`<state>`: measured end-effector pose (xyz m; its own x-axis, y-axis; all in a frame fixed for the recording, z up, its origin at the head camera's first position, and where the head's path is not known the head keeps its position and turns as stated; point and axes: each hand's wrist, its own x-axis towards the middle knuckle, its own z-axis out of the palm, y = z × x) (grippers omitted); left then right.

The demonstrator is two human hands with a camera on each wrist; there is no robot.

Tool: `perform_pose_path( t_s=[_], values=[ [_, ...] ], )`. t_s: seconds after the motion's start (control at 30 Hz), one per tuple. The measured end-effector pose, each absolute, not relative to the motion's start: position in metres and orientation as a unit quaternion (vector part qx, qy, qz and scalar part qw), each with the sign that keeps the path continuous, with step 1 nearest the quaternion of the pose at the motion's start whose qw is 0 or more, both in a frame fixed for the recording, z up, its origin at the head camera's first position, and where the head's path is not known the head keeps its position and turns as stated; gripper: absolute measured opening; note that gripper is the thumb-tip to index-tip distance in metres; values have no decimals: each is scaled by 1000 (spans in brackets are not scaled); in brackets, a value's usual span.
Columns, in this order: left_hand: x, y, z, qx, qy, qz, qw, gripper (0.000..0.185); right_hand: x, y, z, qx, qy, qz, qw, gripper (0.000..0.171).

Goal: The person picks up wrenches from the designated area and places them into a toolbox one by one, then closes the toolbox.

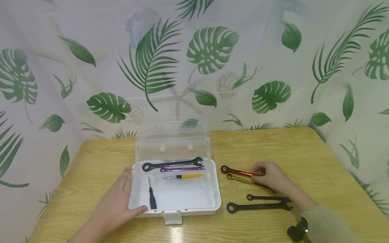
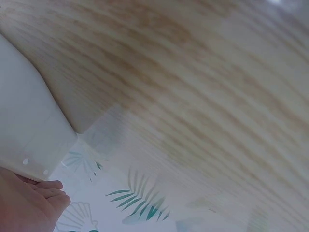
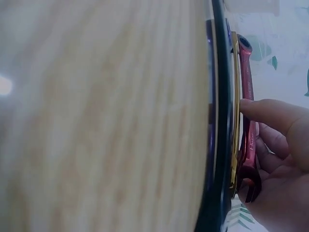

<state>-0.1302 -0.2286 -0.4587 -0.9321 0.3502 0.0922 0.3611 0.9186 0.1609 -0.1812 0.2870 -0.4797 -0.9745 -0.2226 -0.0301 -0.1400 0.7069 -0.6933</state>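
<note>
My right hand (image 1: 272, 176) pinches a red combination wrench (image 1: 237, 171) near its right end. Just in front of it lies a gold wrench (image 1: 246, 181), overlapped by the hand at its right end. In the right wrist view the red wrench (image 3: 246, 82) stands apart from the table, with the thumb against it. My left hand (image 1: 113, 200) rests along the left side of a white toolbox (image 1: 202, 212), fingers straight, thumb on its front rim. Inside are a black wrench (image 1: 170, 164), a purple wrench (image 1: 182, 169), a yellow-handled screwdriver (image 1: 191, 176) and a black-handled screwdriver (image 1: 152, 199).
The clear toolbox lid (image 1: 173, 148) stands raised at the back, and the white latch (image 1: 172, 218) hangs open in front. A small dark purple wrench (image 1: 264, 198) and a large black wrench (image 1: 258, 207) lie on the wooden table (image 1: 243, 229). A leaf-patterned cloth (image 1: 237, 114) rises behind.
</note>
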Motion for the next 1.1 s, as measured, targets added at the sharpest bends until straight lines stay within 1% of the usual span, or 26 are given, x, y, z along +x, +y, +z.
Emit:
perform_pose_path(
  t_s=[0.13, 0.37, 0.5, 0.67, 0.87, 1.1],
  values=[
    [-130, -229, -458, -181, -979, -87, 29, 126, -182, 288, -480, -102, 919, -376, 62, 11],
    [-130, -228, -457, -179, -980, -84, 28, 126, -183, 286, -477, -109, 921, -368, 62, 5],
    [-130, -228, -457, -180, -980, -84, 29, 126, -182, 285, -474, -115, 922, -365, 60, 6],
    [-130, -227, -456, -178, -980, -87, 25, 126, -182, 285, -467, -121, 927, -353, 40, 7],
    [-130, -228, -456, -177, -980, -88, 24, 126, -184, 285, -454, -106, 932, -344, 37, 6],
    [-130, -228, -457, -180, -979, -87, 25, 126, -193, 285, -434, -126, 934, -335, 11, 7]
  ],
)
